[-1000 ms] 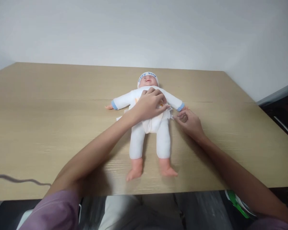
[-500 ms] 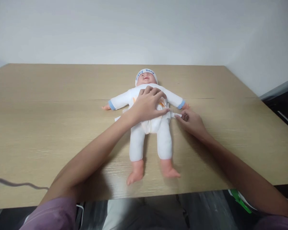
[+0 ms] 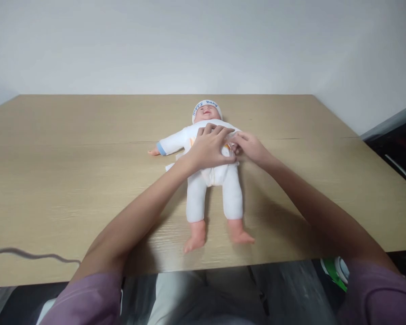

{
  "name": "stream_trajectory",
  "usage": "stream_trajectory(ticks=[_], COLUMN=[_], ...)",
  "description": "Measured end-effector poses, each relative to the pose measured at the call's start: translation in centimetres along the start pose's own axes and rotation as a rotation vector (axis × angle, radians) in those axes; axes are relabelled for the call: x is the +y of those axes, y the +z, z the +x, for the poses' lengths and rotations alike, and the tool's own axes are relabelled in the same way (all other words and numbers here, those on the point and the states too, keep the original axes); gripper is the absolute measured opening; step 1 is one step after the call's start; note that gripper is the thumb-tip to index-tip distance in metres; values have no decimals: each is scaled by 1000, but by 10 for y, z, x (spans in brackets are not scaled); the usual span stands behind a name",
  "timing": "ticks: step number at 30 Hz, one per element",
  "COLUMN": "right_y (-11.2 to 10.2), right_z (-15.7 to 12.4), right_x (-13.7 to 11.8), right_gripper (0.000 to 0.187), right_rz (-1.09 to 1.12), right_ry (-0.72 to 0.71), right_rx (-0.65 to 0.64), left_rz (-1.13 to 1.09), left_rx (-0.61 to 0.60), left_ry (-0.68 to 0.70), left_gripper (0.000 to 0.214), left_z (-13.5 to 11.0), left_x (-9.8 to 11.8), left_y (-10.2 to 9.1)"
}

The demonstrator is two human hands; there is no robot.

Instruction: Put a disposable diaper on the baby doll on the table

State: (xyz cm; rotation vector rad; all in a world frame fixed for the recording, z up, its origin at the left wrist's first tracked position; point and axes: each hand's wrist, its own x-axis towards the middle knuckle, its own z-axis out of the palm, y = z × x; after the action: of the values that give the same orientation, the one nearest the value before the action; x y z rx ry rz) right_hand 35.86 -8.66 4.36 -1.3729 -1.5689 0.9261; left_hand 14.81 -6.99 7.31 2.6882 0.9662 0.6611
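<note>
1) My left hand (image 3: 209, 146) lies palm down over the front of the doll (image 3: 196, 128), fingers loosely spread and thumb held apart from them, touching the diaper (image 3: 215, 175)
2) My right hand (image 3: 252, 145) is just to the right of it, fingers drawn together at the side of the doll's waist; the tips are partly hidden, so I cannot tell whether they pinch anything
3) The doll is on its back on the desk (image 3: 88, 180), under my left hand and between my forearms, its head beyond my fingers and its feet toward me
4) Past my left fingertips is its lettered headband (image 3: 206, 103)
5) One of its arms stretches out left of my left hand, ending in a blue cuff (image 3: 161, 148); the other is mostly hidden behind my right hand
6) Just left of my left wrist, a white tab (image 3: 169, 167) sticks out
7) Well to the left of both hands, a cord (image 3: 30, 255) runs toward my left forearm
</note>
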Motion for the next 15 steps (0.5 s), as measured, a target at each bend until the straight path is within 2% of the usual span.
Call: stream_trajectory(ticks=[4, 7, 9, 12, 15], right_y=[23, 28, 27, 23, 18], right_z=[11, -7, -25, -48, -54], right_x=[-9, -6, -1, 7, 13], right_gripper=[42, 36, 33, 38, 51], right_rz=[-90, -44, -98, -307, -435], right_ry=[-58, -161, -279, -517, -653], right_rx=[43, 89, 149, 162, 54], left_rz=[-94, -184, -278, -475, -636], left_rx=[-21, -68, -115, -157, -61], left_ry=[-31, -11, 43, 113, 49], left_gripper=[96, 102, 101, 78, 57], left_z=[0, 1, 2, 1, -7], left_x=[-2, -10, -18, -30, -39], left_y=[-3, -10, -18, -28, -26])
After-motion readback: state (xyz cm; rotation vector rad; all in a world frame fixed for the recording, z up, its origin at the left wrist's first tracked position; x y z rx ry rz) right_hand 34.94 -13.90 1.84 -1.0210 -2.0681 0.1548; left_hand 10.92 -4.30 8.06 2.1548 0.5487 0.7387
